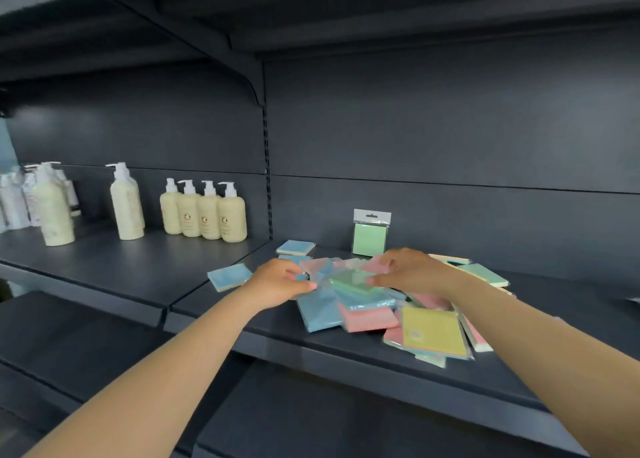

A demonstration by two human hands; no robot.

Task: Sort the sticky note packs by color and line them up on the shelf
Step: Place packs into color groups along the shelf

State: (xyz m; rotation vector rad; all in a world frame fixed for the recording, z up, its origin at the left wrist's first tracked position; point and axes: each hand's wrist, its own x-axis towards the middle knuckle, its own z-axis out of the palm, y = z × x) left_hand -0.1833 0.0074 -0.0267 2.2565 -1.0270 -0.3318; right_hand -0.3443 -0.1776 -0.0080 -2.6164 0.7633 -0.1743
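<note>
Sorting: the pile of sticky note packs (374,305) lies heaped near the middle of the shelf (346,350), reaching towards its front edge; blue, pink, green and yellow are mixed and overlapping.
Green pack on top: a flat green pack (351,281) sits at the crest of the heap, between both hands.
Left hand (278,283): fingers curled at the heap's left side, thumb tip against a wrapper; whether it truly pinches a pack I cannot tell.
Right hand (407,270): fingers bent down onto the top packs by the green one; a firm pinch is not plain.
Already placed: one green pack with a hang tab (370,232) stands upright against the back wall, behind the heap.
Strays: two blue packs (230,276) lie apart near the shelf's left edge.
Handling: the packs look light, thin, fairly stiff, and their clear wrappers probably slide on each other; pinching opposite edges of one pack should lift it cleanly.
Beyond: cream pump bottles (204,212) stand on the neighbouring shelf to the left.
</note>
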